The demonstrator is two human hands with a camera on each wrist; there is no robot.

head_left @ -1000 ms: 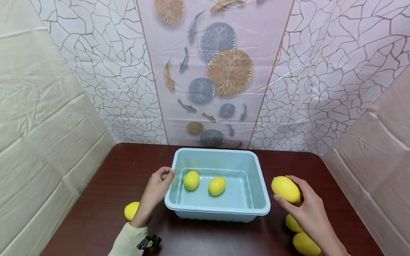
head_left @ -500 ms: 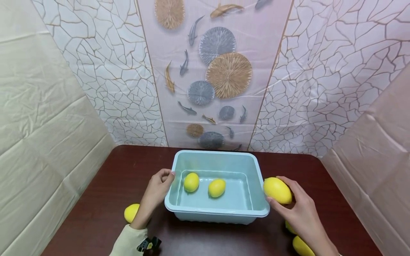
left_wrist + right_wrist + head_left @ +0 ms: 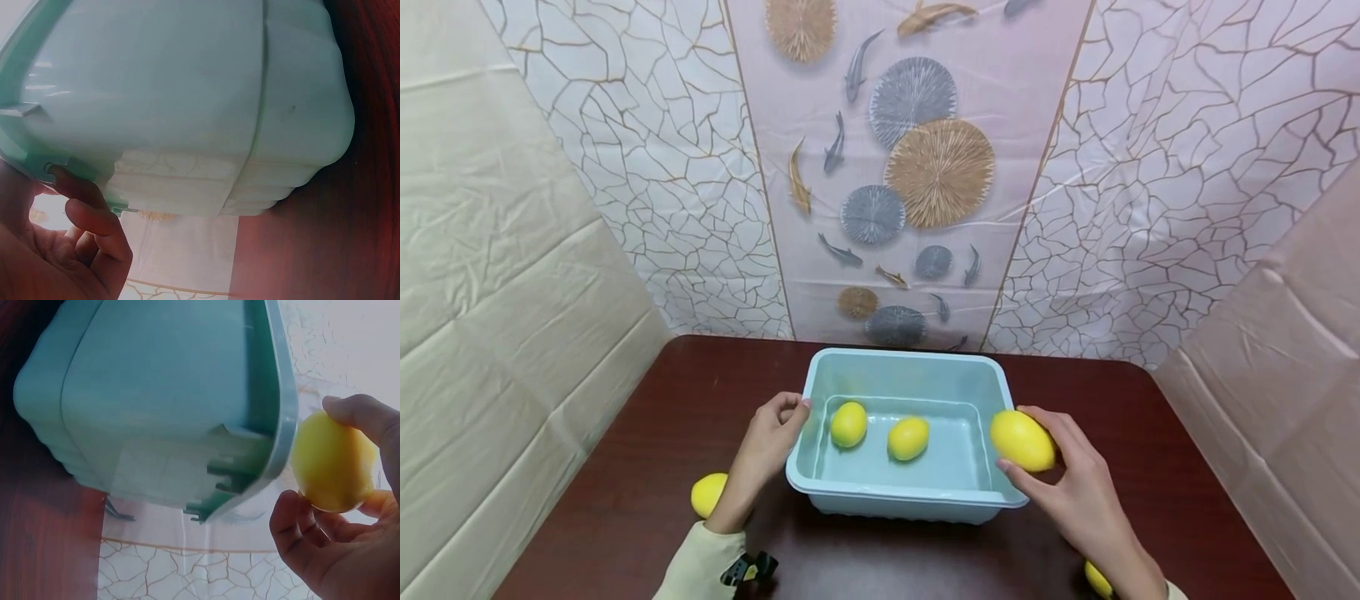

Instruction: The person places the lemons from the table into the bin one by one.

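Note:
A light blue plastic basin (image 3: 917,498) stands on the table with two lemons inside, one lemon (image 3: 848,425) at the left and another lemon (image 3: 908,438) near the middle. My left hand (image 3: 772,433) pinches the basin's left rim; in the left wrist view an index fingertip (image 3: 53,172) curls under that rim. Over the right rim, my right hand (image 3: 1078,475) holds a third lemon (image 3: 1022,440) between thumb and fingers. The right wrist view has this held lemon (image 3: 331,462) just outside and above the rim.
On the dark red-brown table (image 3: 625,467), a lemon (image 3: 707,495) lies left of the basin, partly behind my left forearm. Another lemon (image 3: 1097,579) peeks out beside my right wrist. Patterned cloth (image 3: 880,167) hangs behind the table, with pale cloth walls at both sides.
My right hand has carried its lemon leftward, from beside the basin to over its right rim. The left hand keeps its place on the left rim.

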